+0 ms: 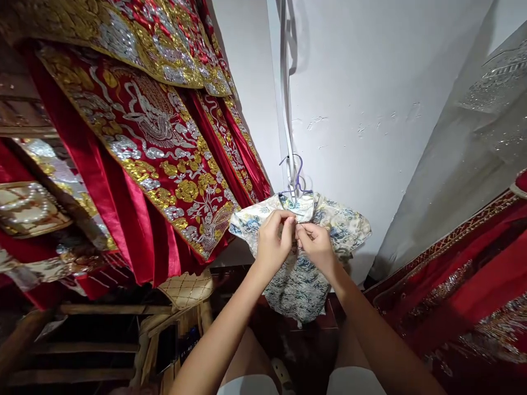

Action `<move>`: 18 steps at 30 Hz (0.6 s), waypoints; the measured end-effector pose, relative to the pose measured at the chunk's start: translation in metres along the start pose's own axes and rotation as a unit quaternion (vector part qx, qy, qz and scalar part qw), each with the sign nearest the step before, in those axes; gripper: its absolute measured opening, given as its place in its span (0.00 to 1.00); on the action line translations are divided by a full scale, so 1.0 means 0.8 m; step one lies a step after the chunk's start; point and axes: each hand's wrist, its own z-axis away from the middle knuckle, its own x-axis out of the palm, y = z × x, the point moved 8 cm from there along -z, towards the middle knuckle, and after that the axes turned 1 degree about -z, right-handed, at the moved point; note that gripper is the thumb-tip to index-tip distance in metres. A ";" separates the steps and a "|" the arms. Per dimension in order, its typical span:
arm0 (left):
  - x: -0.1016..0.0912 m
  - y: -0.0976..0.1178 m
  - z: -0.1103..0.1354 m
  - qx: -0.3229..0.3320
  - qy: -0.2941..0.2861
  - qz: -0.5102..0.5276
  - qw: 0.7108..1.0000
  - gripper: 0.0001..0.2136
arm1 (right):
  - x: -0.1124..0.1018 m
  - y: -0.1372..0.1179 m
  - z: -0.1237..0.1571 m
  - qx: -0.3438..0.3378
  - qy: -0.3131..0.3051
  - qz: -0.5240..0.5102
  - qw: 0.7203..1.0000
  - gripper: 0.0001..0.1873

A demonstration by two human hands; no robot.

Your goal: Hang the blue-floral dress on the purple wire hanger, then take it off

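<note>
A small short-sleeved garment [296, 291], cream with a blue and green floral print, hangs in front of me on a purple hanger [300, 170]. Just below its collar, my left hand [275, 233] pinches the front edge of the cloth between thumb and fingers. Close beside it, my right hand [313, 241] is closed on the opposite edge of the same opening. The fingertips of both hands almost meet. Whatever small fastening may lie between them is hidden by the fingers.
Red costumes with gold and silver embroidery [164, 137] hang at the left. A wooden chair or rack [144, 340] stands lower left. White wall [349, 82] lies behind the hanger, beside a narrow metal upright [284, 82]. Sheer grey fabric [448, 142] and red fabric [465, 291] are at the right.
</note>
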 end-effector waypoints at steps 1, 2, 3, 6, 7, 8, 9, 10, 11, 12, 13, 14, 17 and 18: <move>-0.008 -0.001 -0.005 -0.001 0.022 0.000 1.000 0.07 | 0.000 0.009 0.002 0.012 0.000 0.010 1.000 0.19; -0.021 -0.006 -0.011 -0.010 0.055 0.004 0.998 0.07 | -0.001 0.018 0.004 0.027 -0.005 0.021 0.999 0.19; -0.039 -0.016 -0.016 -0.025 0.100 0.014 0.995 0.07 | -0.001 0.028 0.008 0.044 -0.010 0.033 0.998 0.20; -0.104 -0.086 -0.017 -0.148 0.265 0.126 0.944 0.05 | -0.007 0.047 0.028 0.082 -0.015 0.045 0.995 0.21; -0.119 -0.120 -0.007 -0.217 0.310 0.196 0.904 0.04 | -0.008 0.050 0.037 0.087 -0.020 0.036 0.995 0.21; -0.122 -0.155 0.009 -0.297 0.337 0.282 0.848 0.04 | -0.008 0.052 0.047 0.093 -0.024 0.019 0.995 0.21; -0.118 -0.184 0.030 -0.369 0.354 0.350 0.785 0.05 | -0.007 0.055 0.058 0.103 -0.025 -0.001 0.994 0.21; -0.110 -0.204 0.052 -0.416 0.354 0.384 0.744 0.07 | -0.006 0.058 0.070 0.116 -0.024 -0.025 0.993 0.21; -0.099 -0.218 0.078 -0.452 0.351 0.405 0.713 0.09 | -0.004 0.062 0.082 0.130 -0.018 -0.049 0.990 0.20; -0.086 -0.225 0.105 -0.478 0.345 0.411 0.695 0.10 | -0.003 0.067 0.094 0.146 -0.008 -0.073 0.987 0.19; -0.071 -0.229 0.131 -0.497 0.338 0.411 0.686 0.11 | -0.002 0.073 0.107 0.163 0.007 -0.096 0.982 0.18; -0.053 -0.229 0.158 -0.515 0.333 0.414 0.672 0.11 | -0.003 0.080 0.120 0.180 0.025 -0.119 0.976 0.17; -0.005 -0.221 0.210 -0.553 0.316 0.425 0.643 0.10 | -0.015 0.101 0.158 0.210 0.097 -0.170 0.958 0.19; 0.006 -0.220 0.215 -0.557 0.312 0.431 0.638 0.09 | -0.021 0.106 0.170 0.214 0.115 -0.175 0.954 0.20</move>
